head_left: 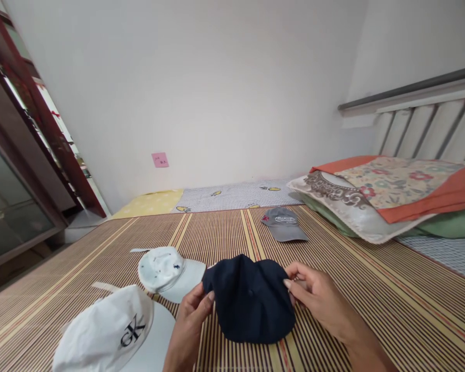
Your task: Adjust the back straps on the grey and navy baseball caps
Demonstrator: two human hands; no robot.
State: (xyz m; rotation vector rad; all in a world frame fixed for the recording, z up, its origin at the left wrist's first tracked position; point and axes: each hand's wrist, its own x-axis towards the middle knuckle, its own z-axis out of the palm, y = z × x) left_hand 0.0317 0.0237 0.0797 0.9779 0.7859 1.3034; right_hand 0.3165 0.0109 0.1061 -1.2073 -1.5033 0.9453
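A dark navy cap [253, 302] is held between my two hands over the striped mat [116, 263]. My left hand [194, 315] pinches its left edge with thumb and fingers. At the cap's right edge, my right hand [313, 292] grips it the same way. To the left of my left hand lies a white cap with black letters [108, 330], and behind that a pale cap with a small dark logo [165, 268]. A grey cap [282, 225] sits farther back on the mat, beyond the navy one.
Folded bedding with a floral cover [406, 181] is piled at the right, below a white radiator [442, 129]. A patterned sheet [232, 195] runs along the wall, which bears a pink note [160, 160]. A dark red door frame [62, 134] stands at the left.
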